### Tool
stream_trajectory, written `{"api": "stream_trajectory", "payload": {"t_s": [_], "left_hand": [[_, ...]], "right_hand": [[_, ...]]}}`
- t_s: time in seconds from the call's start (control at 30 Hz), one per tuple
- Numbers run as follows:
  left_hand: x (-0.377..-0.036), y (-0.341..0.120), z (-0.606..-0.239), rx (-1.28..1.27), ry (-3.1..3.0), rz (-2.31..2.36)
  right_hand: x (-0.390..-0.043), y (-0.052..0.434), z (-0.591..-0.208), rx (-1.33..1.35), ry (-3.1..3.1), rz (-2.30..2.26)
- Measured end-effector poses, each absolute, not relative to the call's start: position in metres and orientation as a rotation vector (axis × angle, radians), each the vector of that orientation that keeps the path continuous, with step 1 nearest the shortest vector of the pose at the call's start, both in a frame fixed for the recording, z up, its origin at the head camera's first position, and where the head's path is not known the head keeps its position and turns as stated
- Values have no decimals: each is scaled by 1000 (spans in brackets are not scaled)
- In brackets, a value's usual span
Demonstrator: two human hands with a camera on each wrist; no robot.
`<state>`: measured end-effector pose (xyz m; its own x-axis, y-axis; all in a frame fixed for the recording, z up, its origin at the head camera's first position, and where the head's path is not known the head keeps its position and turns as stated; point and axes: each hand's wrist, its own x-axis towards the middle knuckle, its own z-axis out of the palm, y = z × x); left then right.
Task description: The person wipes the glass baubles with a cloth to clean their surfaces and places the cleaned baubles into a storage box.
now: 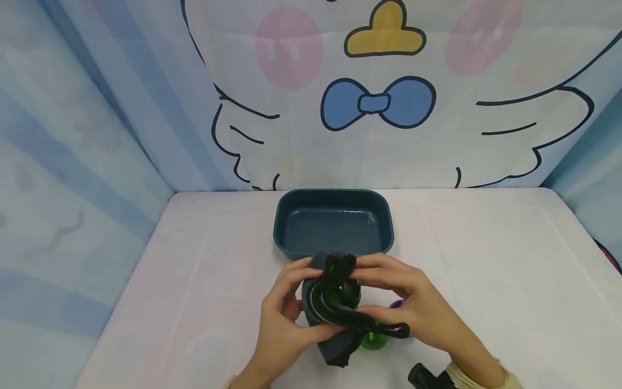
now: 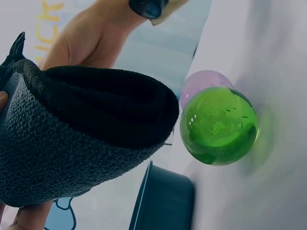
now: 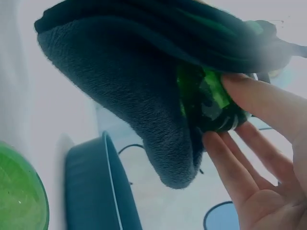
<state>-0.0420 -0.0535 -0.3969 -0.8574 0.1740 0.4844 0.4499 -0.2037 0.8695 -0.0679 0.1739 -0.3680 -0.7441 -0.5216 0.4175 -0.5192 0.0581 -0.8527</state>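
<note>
**Inspector:** State of the left hand (image 1: 282, 319)?

**Assistant:** Fingers curled round a dark grey cloth (image 1: 326, 319) — thumb on the near side, fingertips on the far side. Its grip is closed on the cloth.

**Inspector:** And the right hand (image 1: 413, 308)?

**Assistant:** Also on the bundle. Fingers reach across the top and front of the cloth. The right wrist view shows the fingertips (image 3: 240, 91) pressed against a green glass piece (image 3: 206, 100) tucked inside the cloth (image 3: 129, 96); the remaining fingers lie fairly straight beneath it. The grip is a light pinch, not a full fist.

**Inspector:** Where is the bundle?

**Assistant:** Held above the desk (image 1: 486, 259), just in front of a dark blue tray (image 1: 291, 227), which stands at the back centre near the curtain.

**Inspector:** Anything beneath it?

**Assistant:** A green glass ball (image 2: 219, 125) rests on the desk below the cloth (image 2: 72, 139), with a pale purple one (image 2: 201, 81) touching it from behind — both only partly visible in the head view.

**Inspector:** Surroundings?

**Assistant:** A cartoon-print curtain (image 1: 379, 97) backs the desk. A black object (image 1: 425, 376) sits near the right wrist; what it is cannot be told.
</note>
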Motion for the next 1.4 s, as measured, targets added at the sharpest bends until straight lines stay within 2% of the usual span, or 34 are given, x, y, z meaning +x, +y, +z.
{"api": "stream_trajectory", "payload": {"t_s": [0.27, 0.6, 0.97, 1.17, 1.4], "left_hand": [[-42, -52, -395, -745, -1885, -2167], [-42, -53, -398, -714, -1902, -2189], [-41, -52, -396, -573, -1932, -2249], [-40, -51, -397, -650, -1924, -2200], [-39, -48, -399, -700, -1916, -2168]], "right_hand": [[-69, 171, -373, -1155, 2260, -1902], [-67, 169, -375, -899, 2176, -1966], [-63, 172, -368, -1101, 2507, -1698], [-64, 170, -370, -1137, 2454, -1752], [-62, 168, -370, -866, 2237, -1915]]}}
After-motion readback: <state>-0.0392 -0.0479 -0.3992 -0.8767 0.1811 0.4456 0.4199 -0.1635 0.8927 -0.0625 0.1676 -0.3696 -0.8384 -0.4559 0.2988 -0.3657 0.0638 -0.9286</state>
